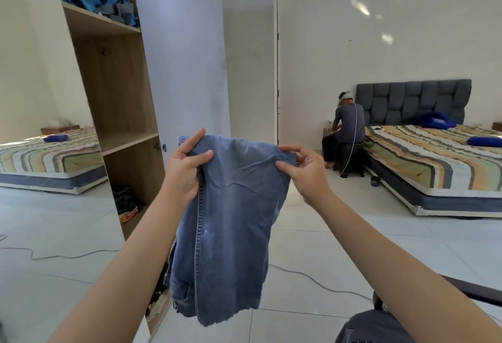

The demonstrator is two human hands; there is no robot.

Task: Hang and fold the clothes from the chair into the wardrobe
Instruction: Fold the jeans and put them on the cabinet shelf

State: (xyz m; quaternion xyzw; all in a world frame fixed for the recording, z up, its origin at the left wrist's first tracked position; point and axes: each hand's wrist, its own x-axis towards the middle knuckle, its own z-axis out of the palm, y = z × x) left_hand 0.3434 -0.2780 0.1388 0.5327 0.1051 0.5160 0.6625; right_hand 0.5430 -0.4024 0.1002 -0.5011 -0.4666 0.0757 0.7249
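Holding denim jeans [231,220] mid-frame: left hand [186,168] and right hand [304,171] both pinching the top edge, long axis hanging straight down; wardrobe [116,92] shelves sitting upper left, nearer the left hand.

A home bedroom: striped-sheeted bed [434,163] with padded headboard [413,101], open wooden wardrobe [116,92], tiled floor [312,239].

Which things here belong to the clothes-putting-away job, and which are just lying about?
Belonging to the job:
faded blue denim jeans
left hand
right hand
open wooden wardrobe

Just lying about:
striped bed with grey padded headboard
blue pillow
white floor cable
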